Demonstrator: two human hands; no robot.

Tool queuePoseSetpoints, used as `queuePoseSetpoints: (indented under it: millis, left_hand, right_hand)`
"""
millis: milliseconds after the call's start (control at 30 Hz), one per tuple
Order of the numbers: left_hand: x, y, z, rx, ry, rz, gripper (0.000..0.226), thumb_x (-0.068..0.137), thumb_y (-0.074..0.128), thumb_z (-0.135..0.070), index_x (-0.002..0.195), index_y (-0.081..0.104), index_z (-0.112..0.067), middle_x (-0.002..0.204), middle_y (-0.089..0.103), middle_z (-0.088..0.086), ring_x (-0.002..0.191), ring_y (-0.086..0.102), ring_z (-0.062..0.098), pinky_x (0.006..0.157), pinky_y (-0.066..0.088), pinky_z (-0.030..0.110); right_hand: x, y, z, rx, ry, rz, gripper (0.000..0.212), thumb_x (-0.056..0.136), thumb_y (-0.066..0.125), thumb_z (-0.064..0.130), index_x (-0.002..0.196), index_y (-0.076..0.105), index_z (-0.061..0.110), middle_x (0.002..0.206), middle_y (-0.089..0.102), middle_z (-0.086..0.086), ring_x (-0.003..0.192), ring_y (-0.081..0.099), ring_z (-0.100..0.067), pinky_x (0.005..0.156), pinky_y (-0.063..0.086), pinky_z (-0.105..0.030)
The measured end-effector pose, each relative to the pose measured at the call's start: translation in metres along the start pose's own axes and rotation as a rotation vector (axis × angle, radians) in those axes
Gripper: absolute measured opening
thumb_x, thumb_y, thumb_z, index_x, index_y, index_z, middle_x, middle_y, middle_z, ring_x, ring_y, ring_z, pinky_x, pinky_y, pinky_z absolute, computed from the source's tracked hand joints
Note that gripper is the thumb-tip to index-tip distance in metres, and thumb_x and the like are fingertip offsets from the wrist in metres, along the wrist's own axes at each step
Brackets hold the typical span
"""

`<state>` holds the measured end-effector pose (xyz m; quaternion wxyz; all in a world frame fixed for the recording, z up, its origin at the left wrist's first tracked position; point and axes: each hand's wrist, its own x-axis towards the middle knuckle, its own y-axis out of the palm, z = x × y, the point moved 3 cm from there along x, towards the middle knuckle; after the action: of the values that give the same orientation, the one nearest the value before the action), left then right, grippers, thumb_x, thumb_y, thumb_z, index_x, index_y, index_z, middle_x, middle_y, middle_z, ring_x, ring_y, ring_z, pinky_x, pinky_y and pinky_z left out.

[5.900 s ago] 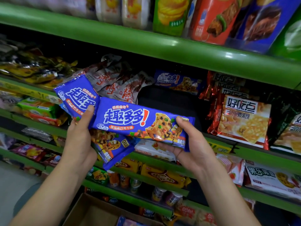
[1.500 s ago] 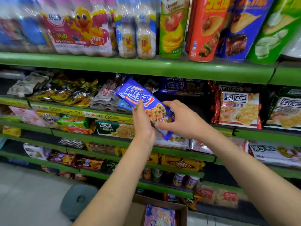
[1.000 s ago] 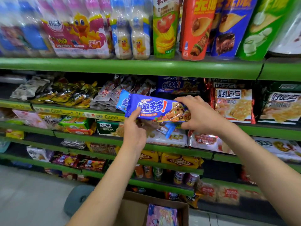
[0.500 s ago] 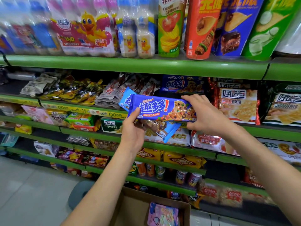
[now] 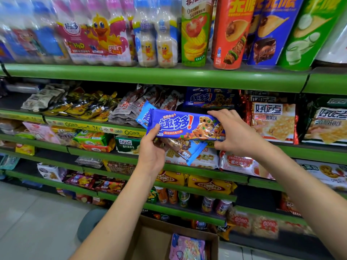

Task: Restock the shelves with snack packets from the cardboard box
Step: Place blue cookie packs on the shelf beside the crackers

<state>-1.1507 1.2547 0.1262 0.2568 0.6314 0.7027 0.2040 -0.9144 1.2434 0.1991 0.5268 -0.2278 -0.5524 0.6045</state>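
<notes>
blue packet (image 5: 180, 126) looks light, crinkly and slick, so keep your left hand (image 5: 152, 156) and right hand (image 5: 234, 132) pinching its ends, clear of the biscuits.

A glossy blue plastic-film cookie packet (image 5: 185, 126) is seen with light glinting off its smooth wrapper. Just behind and below it, further film packets (image 5: 185, 150) look equally shiny. To the packet's right, a biscuit pack (image 5: 273, 121) is edged in crinkled red metallic foil. Above the packet, a green shelf edge (image 5: 154, 76) appears as smooth painted metal with a soft sheen, and tall tubes (image 5: 231, 32) on it show a satin printed surface. Far below the packet, a matt brown cardboard box (image 5: 150, 241) is visible.
</notes>
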Motion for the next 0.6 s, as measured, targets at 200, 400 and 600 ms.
queuePoseSetpoints:
  millis: [200,400,600]
  left_hand:
    - [0.002,0.0027,0.0005,-0.011,-0.019,0.003,0.017,0.092,0.061,-0.027,0.101,0.064,-0.013,0.093,0.069,0.006,0.085,0.067,0.021,0.062,0.056,0.036]
    - [0.0042,0.0043,0.0024,0.002,-0.014,-0.013,0.015,0.091,0.062,-0.027,0.1,0.065,-0.015,0.095,0.07,0.005,0.096,0.063,0.024,0.082,0.053,0.042]
    - [0.0064,0.0039,0.0037,-0.014,-0.024,-0.015,0.017,0.091,0.063,-0.028,0.102,0.064,-0.015,0.102,0.068,0.006,0.105,0.059,0.027,0.101,0.045,0.05]
  right_hand:
    - [-0.0001,0.0006,-0.0043,-0.005,0.0,-0.005,0.095,0.07,0.078,0.026,0.151,0.028,0.021,0.139,0.041,0.002,0.122,0.032,-0.016,0.095,0.036,-0.029]
    - [-0.0007,-0.0009,-0.006,-0.004,0.007,-0.002,0.094,0.071,0.078,0.026,0.151,0.029,0.02,0.139,0.042,0.001,0.122,0.033,-0.016,0.096,0.037,-0.031]
    - [-0.0006,-0.0013,-0.0074,0.007,0.026,0.018,0.095,0.072,0.078,0.025,0.152,0.028,0.02,0.14,0.041,0.001,0.125,0.032,-0.016,0.1,0.04,-0.036]
